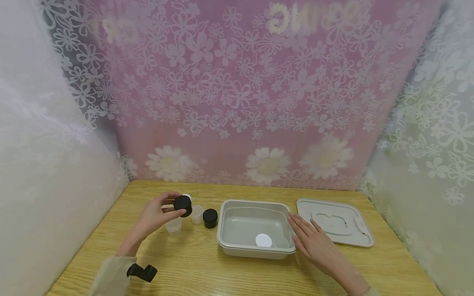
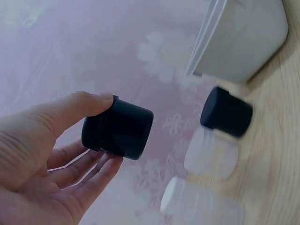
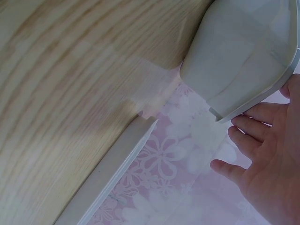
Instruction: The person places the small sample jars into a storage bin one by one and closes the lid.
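Pale letters (image 1: 292,19) run across the top of the pink cloth (image 1: 237,102); a G is the clearest, the rest too faint for me to read. Take the tub (image 1: 252,252) as the dial's centre, the cloth at twelve. Between nine and ten o'clock the person's left grip (image 1: 157,214) is clamped on a black jar (image 1: 183,206), thumb against fingers, holding it above the tabletop (image 1: 200,273). At three the right grip (image 1: 314,243) lies apart, fingers straight and slightly spread, tips touching the tub's rim. A second black jar (image 1: 210,218) stands at nine, just beside the tub, clear jars (image 1: 197,216) near it. The lid (image 1: 335,224) lies at three. Toward five, a white disc (image 1: 263,240) shows inside the tub.
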Demonstrator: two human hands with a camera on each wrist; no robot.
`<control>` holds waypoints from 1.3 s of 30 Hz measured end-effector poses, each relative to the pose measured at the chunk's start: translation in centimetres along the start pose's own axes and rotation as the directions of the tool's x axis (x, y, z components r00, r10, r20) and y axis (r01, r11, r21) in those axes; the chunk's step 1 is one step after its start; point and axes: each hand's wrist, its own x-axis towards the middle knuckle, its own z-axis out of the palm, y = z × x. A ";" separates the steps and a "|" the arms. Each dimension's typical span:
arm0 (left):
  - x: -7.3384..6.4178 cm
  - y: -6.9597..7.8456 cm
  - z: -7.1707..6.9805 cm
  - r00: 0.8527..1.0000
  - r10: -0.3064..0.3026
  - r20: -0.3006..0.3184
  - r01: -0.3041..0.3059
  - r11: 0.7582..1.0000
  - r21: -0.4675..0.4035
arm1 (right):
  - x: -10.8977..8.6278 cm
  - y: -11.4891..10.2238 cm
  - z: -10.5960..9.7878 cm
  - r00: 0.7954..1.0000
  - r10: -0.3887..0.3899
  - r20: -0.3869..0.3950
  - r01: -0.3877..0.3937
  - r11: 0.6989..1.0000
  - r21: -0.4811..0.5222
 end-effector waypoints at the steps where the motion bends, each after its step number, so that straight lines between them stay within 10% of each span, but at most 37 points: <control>1: 0.2 0.2 0.3 1.000 0.004 0.008 -0.004 1.000 -0.008 | 0.0 0.0 0.0 1.000 0.000 -0.002 0.000 1.000 0.000; 17: 3.2 3.7 6.3 0.980 0.136 0.144 -0.118 0.985 -0.125 | 0.1 0.0 -0.2 1.000 0.002 0.003 -0.002 1.000 -0.008; 39: 4.3 5.3 12.6 0.888 0.215 0.406 -0.187 0.976 -0.108 | -0.1 -0.1 -0.1 1.000 0.010 0.013 -0.010 0.999 -0.037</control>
